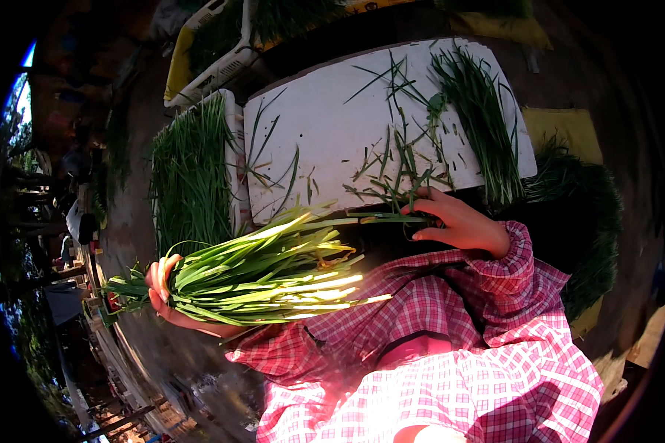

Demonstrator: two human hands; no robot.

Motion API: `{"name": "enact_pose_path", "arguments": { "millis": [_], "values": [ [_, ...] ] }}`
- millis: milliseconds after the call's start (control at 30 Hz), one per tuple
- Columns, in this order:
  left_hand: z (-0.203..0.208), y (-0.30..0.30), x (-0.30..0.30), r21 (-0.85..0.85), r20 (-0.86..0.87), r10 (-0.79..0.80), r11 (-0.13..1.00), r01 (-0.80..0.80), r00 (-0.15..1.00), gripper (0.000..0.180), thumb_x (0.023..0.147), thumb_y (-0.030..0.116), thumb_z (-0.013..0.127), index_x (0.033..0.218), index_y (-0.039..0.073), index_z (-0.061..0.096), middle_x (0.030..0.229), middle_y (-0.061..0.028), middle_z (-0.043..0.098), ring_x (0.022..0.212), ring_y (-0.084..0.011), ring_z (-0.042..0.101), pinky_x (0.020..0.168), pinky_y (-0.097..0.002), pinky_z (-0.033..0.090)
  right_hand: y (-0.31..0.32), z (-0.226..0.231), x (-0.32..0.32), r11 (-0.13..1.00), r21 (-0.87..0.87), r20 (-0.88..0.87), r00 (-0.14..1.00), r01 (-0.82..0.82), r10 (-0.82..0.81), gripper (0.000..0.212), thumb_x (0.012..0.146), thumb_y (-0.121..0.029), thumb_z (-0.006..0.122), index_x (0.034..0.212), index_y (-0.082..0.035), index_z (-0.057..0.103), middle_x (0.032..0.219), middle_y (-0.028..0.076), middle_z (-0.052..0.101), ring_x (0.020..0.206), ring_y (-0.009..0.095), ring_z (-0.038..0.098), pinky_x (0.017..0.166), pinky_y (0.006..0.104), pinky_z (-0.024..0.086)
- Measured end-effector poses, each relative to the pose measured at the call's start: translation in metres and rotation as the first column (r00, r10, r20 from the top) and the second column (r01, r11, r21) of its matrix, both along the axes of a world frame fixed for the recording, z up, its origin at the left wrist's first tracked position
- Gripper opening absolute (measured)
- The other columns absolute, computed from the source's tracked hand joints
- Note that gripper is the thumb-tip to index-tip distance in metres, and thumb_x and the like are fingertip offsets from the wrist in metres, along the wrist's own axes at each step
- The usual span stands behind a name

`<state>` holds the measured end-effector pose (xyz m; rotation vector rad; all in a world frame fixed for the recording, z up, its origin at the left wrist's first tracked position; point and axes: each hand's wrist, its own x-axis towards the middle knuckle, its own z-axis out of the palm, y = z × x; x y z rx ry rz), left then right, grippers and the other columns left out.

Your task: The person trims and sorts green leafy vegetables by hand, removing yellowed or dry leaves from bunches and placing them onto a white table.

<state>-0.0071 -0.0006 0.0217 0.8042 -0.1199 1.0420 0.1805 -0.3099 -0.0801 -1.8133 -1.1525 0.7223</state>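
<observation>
Pink-and-white checked shirt, long sleeves, buttoned cuffs; bare left hand [162, 295], bare right hand [462, 221]

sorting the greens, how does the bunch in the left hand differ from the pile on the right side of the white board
The bunch is gripped in the left hand and held off the board, while the pile lies loose on the white board. The bunch looks thicker and more tightly gathered; the pile is looser. The bunch shows pale, sunlit stem ends; the pile looks darker green throughout. Both are long, thin green stalks lined up lengthwise.
</observation>
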Motion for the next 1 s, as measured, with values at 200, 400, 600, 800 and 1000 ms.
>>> {"name": "enact_pose_path", "arguments": {
  "millis": [200, 400, 600, 800, 1000],
  "values": [
    [-0.001, -0.03, 0.025, 0.151, -0.001, -0.06, 0.987, 0.06, 0.998, 0.019, 0.08, 0.022, 0.035, 0.075, 0.005, 0.042, 0.076, -0.0024, 0.038, 0.077, -0.0116, 0.041, 0.079, -0.0249, 0.032, -0.019, 0.04, -0.007, 0.985, -0.166, 0.328, 0.945, 0.046, 0.011, 0.044, 0.068, -0.012, 0.062, 0.107, -0.002, 0.045, 0.098, 0.014, 0.051, 0.085, 0.029, 0.051, 0.071, 0.0352, 0.041],
    [0.014, -0.06, 0.04, 0.0, 0.093, -0.058, 0.998, 0.059, 0.994, 0.012, 0.074, 0.01, 0.045, 0.073, 0.009, 0.032, 0.065, 0.0009, 0.032, 0.064, -0.0092, 0.038, 0.081, -0.0273, 0.035, 0.014, 0.062, -0.015, 0.931, 0.316, -0.221, 0.968, 0.182, -0.114, 0.017, 0.08, -0.009, 0.048, 0.093, 0.002, 0.05, 0.078, 0.011, 0.055, 0.068, 0.017, 0.054, 0.061, 0.0254, 0.042],
    [0.013, -0.083, 0.058, -0.069, 0.138, -0.091, 0.992, 0.101, 0.986, 0.013, 0.07, 0.005, 0.046, 0.075, 0.008, 0.034, 0.061, 0.0027, 0.033, 0.058, -0.0075, 0.038, 0.075, -0.025, 0.035, 0.023, 0.06, -0.026, 0.933, 0.177, -0.276, 0.926, 0.313, -0.258, 0.015, 0.078, -0.013, 0.055, 0.082, 0.002, 0.054, 0.065, 0.008, 0.054, 0.056, 0.013, 0.051, 0.052, 0.0236, 0.041],
    [0.009, -0.087, 0.057, -0.078, 0.073, -0.068, 0.994, 0.074, 0.995, 0.014, 0.067, 0.006, 0.047, 0.07, 0.01, 0.034, 0.059, 0.0035, 0.033, 0.056, -0.0071, 0.036, 0.073, -0.0256, 0.035, 0.025, 0.051, -0.028, 0.881, 0.158, -0.166, 0.891, 0.447, -0.422, 0.017, 0.073, -0.013, 0.06, 0.078, 0.002, 0.053, 0.06, 0.008, 0.05, 0.049, 0.013, 0.046, 0.046, 0.0239, 0.037],
    [0.005, -0.088, 0.055, -0.023, 0.063, -0.054, 0.998, 0.055, 0.997, 0.012, 0.068, 0.008, 0.047, 0.07, 0.01, 0.035, 0.059, 0.004, 0.033, 0.056, -0.0072, 0.035, 0.073, -0.0261, 0.034, 0.026, 0.04, -0.028, 0.881, 0.054, -0.219, 0.867, 0.469, -0.448, 0.017, 0.072, -0.013, 0.061, 0.078, 0.001, 0.055, 0.06, 0.009, 0.049, 0.047, 0.014, 0.045, 0.045, 0.0263, 0.035]
  ]
}}
